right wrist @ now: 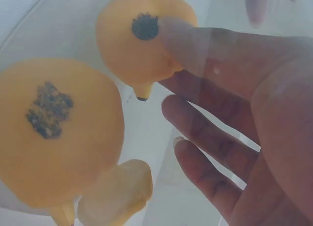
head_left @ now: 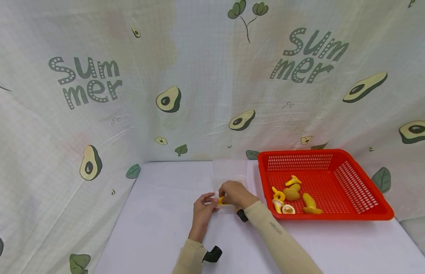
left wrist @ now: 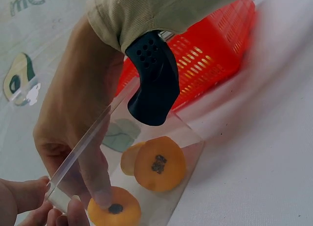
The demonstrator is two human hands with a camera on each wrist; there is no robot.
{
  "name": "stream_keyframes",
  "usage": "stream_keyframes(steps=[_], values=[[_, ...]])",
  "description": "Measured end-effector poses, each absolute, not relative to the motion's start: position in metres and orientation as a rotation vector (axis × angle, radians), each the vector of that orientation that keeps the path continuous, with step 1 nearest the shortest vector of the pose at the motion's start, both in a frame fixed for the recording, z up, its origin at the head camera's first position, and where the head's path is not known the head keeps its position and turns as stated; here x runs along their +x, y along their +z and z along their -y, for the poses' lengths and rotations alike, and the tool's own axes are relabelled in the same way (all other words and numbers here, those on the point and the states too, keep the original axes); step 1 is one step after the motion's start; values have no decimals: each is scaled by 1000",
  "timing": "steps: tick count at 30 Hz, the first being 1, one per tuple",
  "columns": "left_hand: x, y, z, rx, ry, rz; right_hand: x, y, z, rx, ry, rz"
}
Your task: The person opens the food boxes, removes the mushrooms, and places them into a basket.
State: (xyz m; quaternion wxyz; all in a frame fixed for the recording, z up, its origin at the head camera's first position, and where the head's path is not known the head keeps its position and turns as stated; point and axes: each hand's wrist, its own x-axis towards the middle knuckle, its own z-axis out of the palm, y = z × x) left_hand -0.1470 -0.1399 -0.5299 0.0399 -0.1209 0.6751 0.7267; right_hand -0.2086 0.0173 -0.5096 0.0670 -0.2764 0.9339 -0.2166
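Observation:
A clear plastic box (left wrist: pixel 190 144) with a see-through lid (head_left: pixel 229 168) raised at its back stands on the table. My left hand (head_left: pixel 203 213) pinches the box's left wall between thumb and fingers. Inside the box, my right hand (head_left: pixel 235 193) holds a yellow-orange toy piece (right wrist: pixel 117 45), its thumb on the dark patch and fingers behind. Beside that piece lies another round yellow-orange piece (right wrist: pixel 93 108) with a dark patch and short stem. A smaller pale yellow piece (right wrist: pixel 117 192) is partly hidden by it.
A red plastic basket (head_left: pixel 365 186) stands to the right, with several toy pieces on its left side. Among them are a brown mushroom-shaped piece (head_left: pixel 311 204) and a yellow ring-shaped piece (head_left: pixel 279 195). A printed cloth (head_left: pixel 198 76) hangs behind the white table (head_left: pixel 157 213).

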Motion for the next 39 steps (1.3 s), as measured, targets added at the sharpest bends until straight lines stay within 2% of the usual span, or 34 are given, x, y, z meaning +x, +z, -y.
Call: stream_keyframes(steps=[16,24,39], values=[[-148,-539,140,-358,2228,-2059,-185,-486,-43,-750,-845,-2981],[-146,-535,138,-369,2238,-2048,-172,-468,-65,-792,-839,-3129],[-150,-535,139,-385,2232,-2067,-146,-451,-112,-706,-934,-3330]])
